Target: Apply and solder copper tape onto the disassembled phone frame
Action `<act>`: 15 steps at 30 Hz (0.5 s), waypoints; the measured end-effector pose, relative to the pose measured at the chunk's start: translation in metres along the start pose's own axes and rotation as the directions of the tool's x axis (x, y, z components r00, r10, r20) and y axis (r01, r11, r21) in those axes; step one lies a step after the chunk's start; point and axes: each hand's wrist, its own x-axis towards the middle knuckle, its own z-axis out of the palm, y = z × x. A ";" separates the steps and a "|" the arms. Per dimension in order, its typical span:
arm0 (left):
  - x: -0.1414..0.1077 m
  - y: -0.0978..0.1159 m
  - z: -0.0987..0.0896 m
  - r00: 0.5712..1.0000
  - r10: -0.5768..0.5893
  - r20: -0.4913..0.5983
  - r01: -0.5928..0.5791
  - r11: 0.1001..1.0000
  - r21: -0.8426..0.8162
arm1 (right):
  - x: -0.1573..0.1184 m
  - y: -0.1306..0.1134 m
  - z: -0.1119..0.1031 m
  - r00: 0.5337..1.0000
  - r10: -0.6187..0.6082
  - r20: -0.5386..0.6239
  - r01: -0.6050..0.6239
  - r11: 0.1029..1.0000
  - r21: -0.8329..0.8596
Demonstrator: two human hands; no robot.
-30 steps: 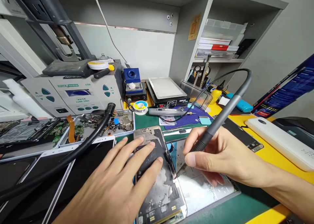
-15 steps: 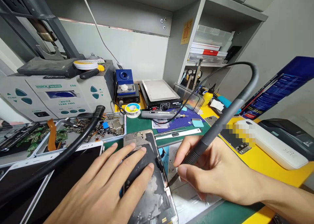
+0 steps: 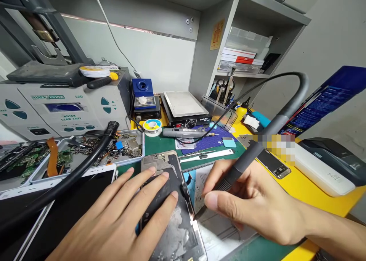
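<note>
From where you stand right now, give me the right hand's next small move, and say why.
I would ease the right hand and its pen-shaped tool slightly along the phone body's side edge: the tip sits at or very near that edge, and the left hand lies spread on top, probably steadying it.

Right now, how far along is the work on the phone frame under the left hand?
Looks done: the phone frame is opened up, its patchy dark inside exposed. In hand: the left hand lies on it while the right hand holds the corded pen tool, tip at its right edge. Left: probably more at that edge, where the tip is; how much, I can't tell.
</note>
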 end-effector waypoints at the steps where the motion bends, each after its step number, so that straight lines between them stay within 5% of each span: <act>1: -0.001 -0.001 0.000 1.000 0.000 -0.004 0.000 1.000 -0.002 | 0.000 0.000 0.000 1.000 -0.004 0.008 0.004 1.000 0.002; 15: -0.004 -0.004 -0.002 0.996 0.052 0.071 -0.056 0.997 0.047 | 0.000 -0.004 -0.001 1.000 -0.004 0.015 0.004 1.000 0.002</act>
